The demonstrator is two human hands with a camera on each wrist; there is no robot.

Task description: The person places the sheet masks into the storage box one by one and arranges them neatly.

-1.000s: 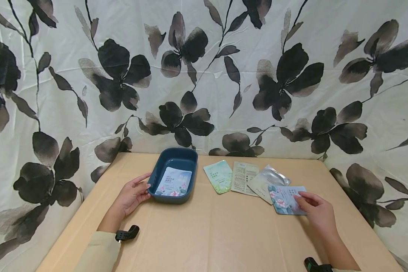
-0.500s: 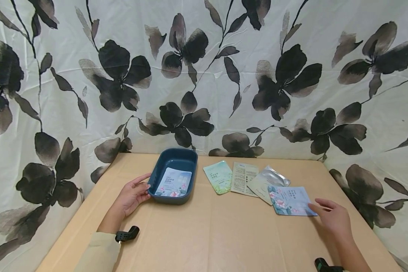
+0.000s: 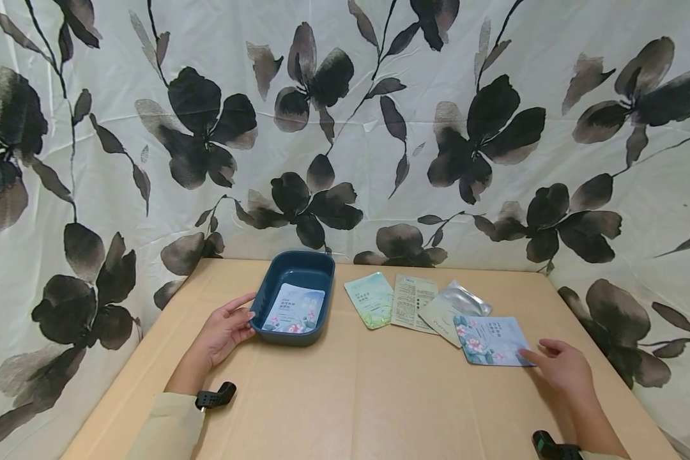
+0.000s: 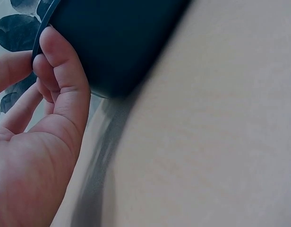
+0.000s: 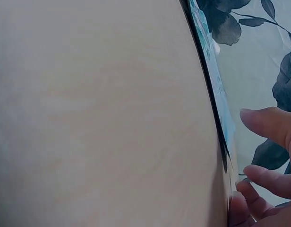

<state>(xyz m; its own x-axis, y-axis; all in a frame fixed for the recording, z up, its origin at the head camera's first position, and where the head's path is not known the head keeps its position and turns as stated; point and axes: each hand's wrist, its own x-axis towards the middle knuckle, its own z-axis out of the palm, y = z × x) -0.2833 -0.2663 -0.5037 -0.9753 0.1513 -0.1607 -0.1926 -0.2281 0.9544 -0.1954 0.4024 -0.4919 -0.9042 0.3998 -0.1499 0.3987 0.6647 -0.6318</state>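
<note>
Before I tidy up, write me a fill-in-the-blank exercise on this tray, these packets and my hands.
The tray holds exactly ____ flowered packet.
The hand touching the tray's edge is your ____ one.
In the head view, the green packet lies to the tray's ____.
The blue packet on the table is nearer your ____ hand.
Missing words: one; left; right; right.

The head view is bright and evenly lit, with a soft shadow on the worktop (image 3: 351, 396) beside the right hand (image 3: 563, 369) at lower right and a pale sheen on the silver sachet (image 3: 467, 298). Both wrist views are dimmer and cooler, their worktop blurred; a dark, smudged shadow runs below the blue tub (image 4: 117, 42) in the left one.
</note>
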